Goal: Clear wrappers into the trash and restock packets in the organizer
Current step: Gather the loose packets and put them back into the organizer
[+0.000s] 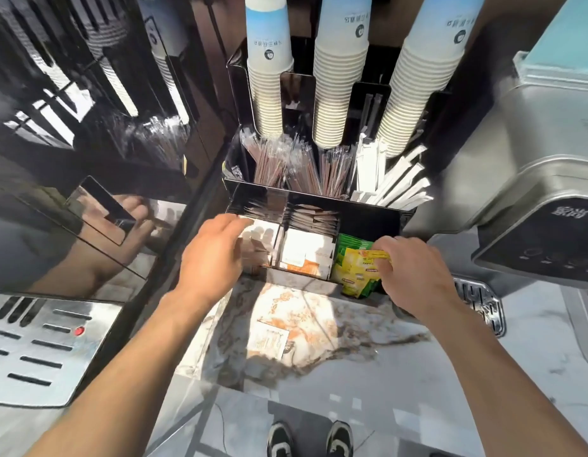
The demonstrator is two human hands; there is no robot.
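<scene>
1. Nearest the viewer, a single white packet [269, 341] is seen lying flat on the marbled surface [319, 374], well apart from both hands; it could be overlooked, or brushed off the front edge by a forearm passing above it.
2. The left hand [210, 255] is held at the left front compartment of the black organizer [368, 219], its fingers [233, 222] curled over the white packets [259, 235] there. Whether anything is gripped cannot be told, since the fingertips are hidden and blurred. A hasty push could crumple the stack or tip packets over the low front wall.
3. The right hand [414, 275] is clenched on a yellow tea packet [371, 258] at the right compartment, just above the green and yellow packets [348, 268] already stored. That pile leans over the front wall, so one more insertion is judged likely to spill it onto the surface.
4. Farther back, wrapped stirrers [286, 166] and cup stacks [269, 77] stand close; a raised wrist could knock them.
</scene>
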